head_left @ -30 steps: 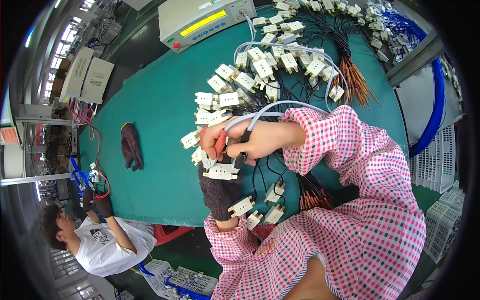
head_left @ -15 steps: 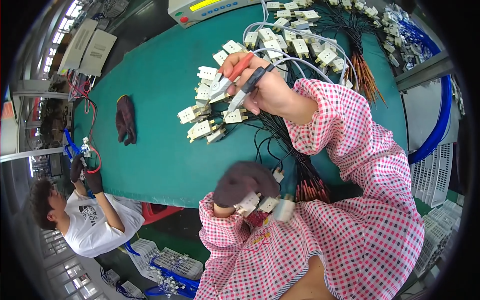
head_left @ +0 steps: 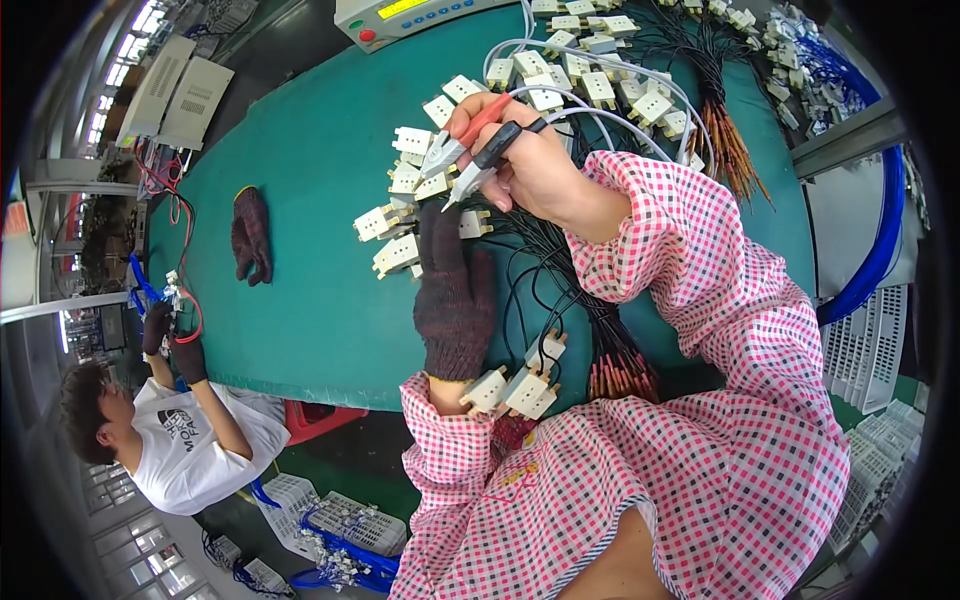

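My right hand [head_left: 548,178], bare, is closed around two probe pens, a red-handled one [head_left: 490,116] and a black-handled one [head_left: 497,146]. Their pale tips point down-left at a row of white plugs with brass-coloured pins [head_left: 397,256]. My left hand [head_left: 455,310], in a dark knitted glove, stretches forward with its fingers extended to the plugs just below the pen tips. Its thumb stands apart from the fingers. The fingertips lie close against the plugs and are partly hidden. Beside the left wrist hang a few more white plugs [head_left: 530,393] on black wires.
A bundle of black wires with reddish ends [head_left: 620,370] lies right of my left hand; another bundle [head_left: 735,160] lies far right. A meter with a yellow display [head_left: 420,12] stands at the back. A loose dark glove [head_left: 251,236] lies on the green table [head_left: 330,310]. A co-worker [head_left: 190,440] sits left.
My left hand has moved forward from near the table's front edge to the row of plugs, its fingers now extended. The probe pens have shifted slightly left in my right hand.
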